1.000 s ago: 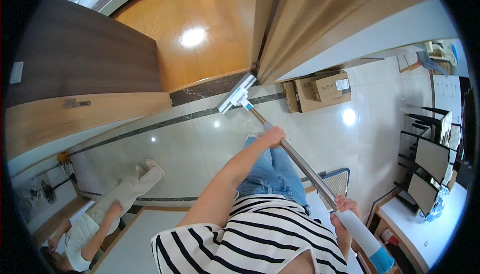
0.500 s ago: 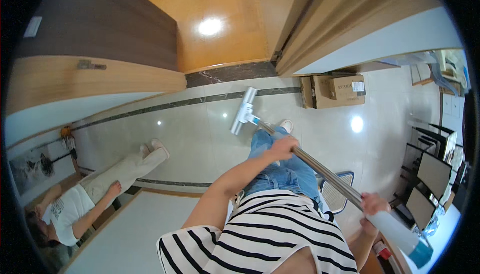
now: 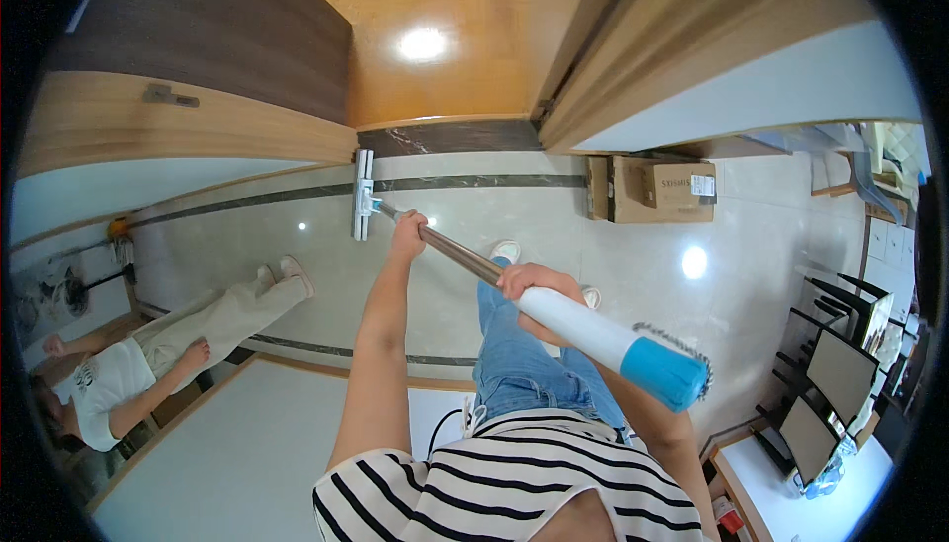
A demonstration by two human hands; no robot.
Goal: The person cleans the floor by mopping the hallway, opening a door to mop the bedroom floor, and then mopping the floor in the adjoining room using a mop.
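My two hands hold a long-handled mop (image 3: 457, 255) that slants across my front. My left hand (image 3: 408, 235) is wrapped round the metal pole near the head end. Higher up, my right hand (image 3: 542, 293) grips the pole where it meets the white sleeve, which ends in a blue cap (image 3: 666, 372). At the far left end, the flat white mop head (image 3: 364, 196) lies on the tiled floor by the door's edge, across the dark floor stripe.
Cardboard boxes (image 3: 660, 191) stand by the wall at the right. An open wooden door (image 3: 188, 127) is at the left, and an orange-brown floor (image 3: 435, 67) lies beyond the threshold. A person (image 3: 168, 374) in light trousers stands at the left. Monitors (image 3: 843, 376) sit on a desk at the right.
The mop head has moved left to the door's edge. Both hands have shifted left with the pole, and its capped end has come in from the right toward my body.
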